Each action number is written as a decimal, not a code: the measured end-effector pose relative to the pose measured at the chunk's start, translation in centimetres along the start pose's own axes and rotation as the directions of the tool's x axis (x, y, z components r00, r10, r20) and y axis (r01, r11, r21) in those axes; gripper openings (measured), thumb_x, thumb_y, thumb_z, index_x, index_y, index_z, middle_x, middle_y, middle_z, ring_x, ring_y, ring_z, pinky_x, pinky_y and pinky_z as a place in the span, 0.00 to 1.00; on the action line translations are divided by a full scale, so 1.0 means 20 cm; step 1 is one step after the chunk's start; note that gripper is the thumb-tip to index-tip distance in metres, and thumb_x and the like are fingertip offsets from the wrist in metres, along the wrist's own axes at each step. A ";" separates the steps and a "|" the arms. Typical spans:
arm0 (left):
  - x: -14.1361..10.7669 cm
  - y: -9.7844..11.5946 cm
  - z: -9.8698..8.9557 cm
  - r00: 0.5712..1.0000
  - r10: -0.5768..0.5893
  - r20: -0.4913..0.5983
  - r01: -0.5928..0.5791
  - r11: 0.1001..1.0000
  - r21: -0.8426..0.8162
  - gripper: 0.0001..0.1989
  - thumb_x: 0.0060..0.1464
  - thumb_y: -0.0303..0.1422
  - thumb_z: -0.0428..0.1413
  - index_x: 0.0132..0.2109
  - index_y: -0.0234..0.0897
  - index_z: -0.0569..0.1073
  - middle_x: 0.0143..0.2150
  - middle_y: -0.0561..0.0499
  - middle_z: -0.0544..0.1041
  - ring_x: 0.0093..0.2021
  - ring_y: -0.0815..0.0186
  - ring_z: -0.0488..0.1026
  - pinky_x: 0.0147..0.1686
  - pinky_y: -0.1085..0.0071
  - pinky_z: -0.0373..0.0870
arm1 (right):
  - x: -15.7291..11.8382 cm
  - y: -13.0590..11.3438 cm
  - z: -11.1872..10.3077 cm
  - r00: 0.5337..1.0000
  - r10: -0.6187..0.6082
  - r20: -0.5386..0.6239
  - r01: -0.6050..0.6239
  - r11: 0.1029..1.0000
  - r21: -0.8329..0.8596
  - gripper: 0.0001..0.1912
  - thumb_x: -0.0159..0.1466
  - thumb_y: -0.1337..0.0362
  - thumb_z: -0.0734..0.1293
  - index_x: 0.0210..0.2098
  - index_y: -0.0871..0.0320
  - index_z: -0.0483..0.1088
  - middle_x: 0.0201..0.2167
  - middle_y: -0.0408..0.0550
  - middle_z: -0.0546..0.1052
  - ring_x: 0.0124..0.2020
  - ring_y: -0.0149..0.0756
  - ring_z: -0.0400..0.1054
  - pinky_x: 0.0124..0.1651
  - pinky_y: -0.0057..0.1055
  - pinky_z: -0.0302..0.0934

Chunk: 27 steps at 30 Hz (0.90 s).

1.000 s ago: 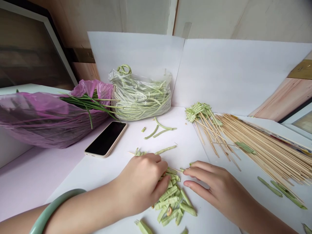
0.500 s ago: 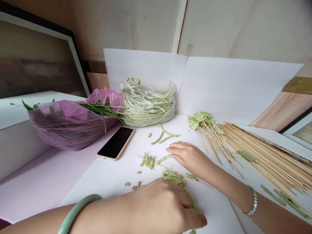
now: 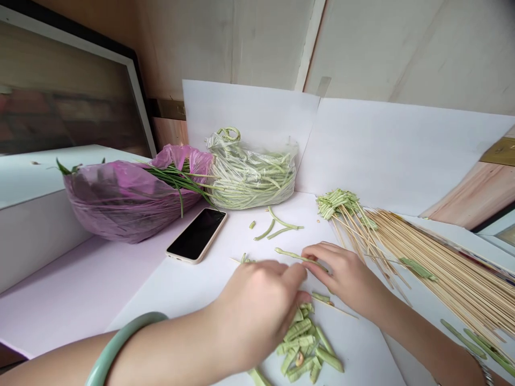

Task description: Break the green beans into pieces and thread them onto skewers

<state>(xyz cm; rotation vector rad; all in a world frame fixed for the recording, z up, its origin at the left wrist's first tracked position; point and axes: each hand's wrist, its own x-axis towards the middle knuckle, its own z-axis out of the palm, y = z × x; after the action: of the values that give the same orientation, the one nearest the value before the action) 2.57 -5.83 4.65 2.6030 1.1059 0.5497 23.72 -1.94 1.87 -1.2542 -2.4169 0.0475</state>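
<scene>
My right hand (image 3: 348, 274) pinches a long green bean (image 3: 290, 254) whose free end points left above the white paper. Close beside it my left hand (image 3: 263, 308), with a jade-green bangle at the wrist, is closed; its fingertips are turned away and I cannot make out what they hold. A pile of short cut bean pieces (image 3: 301, 343), with a loose seed among them, lies below the hands. Mostly behind my left hand is a bamboo skewer (image 3: 341, 310) with bean pieces (image 3: 244, 258) on its left end.
At the back stand a clear bag of long beans (image 3: 253, 177) and a purple bag of greens (image 3: 129, 209). A phone (image 3: 197, 236) lies in front of them. Finished bean skewers (image 3: 340, 202) and many bare bamboo skewers (image 3: 442, 257) spread along the right. Loose bean lengths (image 3: 281, 230) lie mid-table.
My right hand has lifted the bean off the paper and shifted a little right. My left hand has moved up from the pile to beside it, uncovering the pieces and covering most of the skewer.
</scene>
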 end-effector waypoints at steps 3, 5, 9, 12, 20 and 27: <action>0.01 -0.01 -0.02 0.993 -0.084 -0.085 0.088 0.995 0.044 0.08 0.61 0.32 0.50 0.46 0.34 0.69 0.41 0.44 0.74 0.41 0.56 0.72 0.38 0.59 0.73 | -0.06 -0.05 -0.05 1.000 0.009 -0.024 -0.007 0.997 0.082 0.06 0.66 0.69 0.61 0.34 0.55 0.68 0.30 0.43 0.76 0.30 0.32 0.71 0.31 0.28 0.65; 0.02 -0.01 -0.01 0.994 -0.096 -0.061 0.101 0.992 0.078 0.09 0.61 0.33 0.52 0.46 0.34 0.69 0.43 0.42 0.72 0.43 0.54 0.70 0.40 0.56 0.73 | -0.09 -0.10 -0.07 0.999 0.020 -0.035 -0.014 0.989 0.147 0.07 0.66 0.69 0.62 0.32 0.54 0.68 0.28 0.40 0.75 0.28 0.30 0.69 0.29 0.26 0.63; 0.02 -0.01 0.01 0.999 -0.046 -0.004 0.046 0.988 0.145 0.07 0.62 0.33 0.50 0.44 0.35 0.70 0.41 0.44 0.72 0.43 0.54 0.68 0.37 0.56 0.72 | -0.11 -0.16 -0.08 0.999 0.014 -0.039 -0.002 0.957 0.290 0.08 0.64 0.72 0.62 0.32 0.54 0.68 0.27 0.38 0.73 0.28 0.28 0.69 0.30 0.23 0.62; 0.03 -0.02 0.02 0.999 -0.031 0.004 0.030 0.981 0.191 0.08 0.64 0.32 0.48 0.40 0.36 0.71 0.37 0.46 0.72 0.40 0.55 0.68 0.35 0.59 0.71 | -0.12 -0.17 -0.08 1.000 0.008 -0.026 0.001 0.948 0.318 0.08 0.65 0.71 0.62 0.32 0.54 0.68 0.26 0.38 0.71 0.26 0.27 0.67 0.28 0.22 0.60; 0.03 -0.01 0.05 0.993 0.065 0.103 -0.084 0.979 0.187 0.09 0.60 0.22 0.49 0.32 0.35 0.67 0.30 0.49 0.71 0.30 0.64 0.67 0.29 0.70 0.65 | -0.14 -0.18 -0.03 0.991 -0.104 -0.085 0.120 0.969 0.217 0.08 0.66 0.71 0.61 0.32 0.57 0.67 0.25 0.41 0.69 0.26 0.29 0.66 0.28 0.24 0.60; 0.01 0.00 0.00 0.940 0.226 0.256 -0.201 0.972 -0.120 0.11 0.56 0.24 0.53 0.28 0.38 0.60 0.28 0.53 0.71 0.27 0.69 0.66 0.26 0.74 0.63 | -0.18 -0.26 -0.08 0.959 -0.280 -0.034 0.282 0.957 0.071 0.23 0.73 0.67 0.52 0.22 0.57 0.62 0.19 0.41 0.67 0.21 0.28 0.63 0.26 0.24 0.58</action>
<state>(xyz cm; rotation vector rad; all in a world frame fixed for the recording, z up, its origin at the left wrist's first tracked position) 2.67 -5.58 4.73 2.6335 0.7018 0.2705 22.11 -8.07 3.12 -0.8634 -2.5232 0.0410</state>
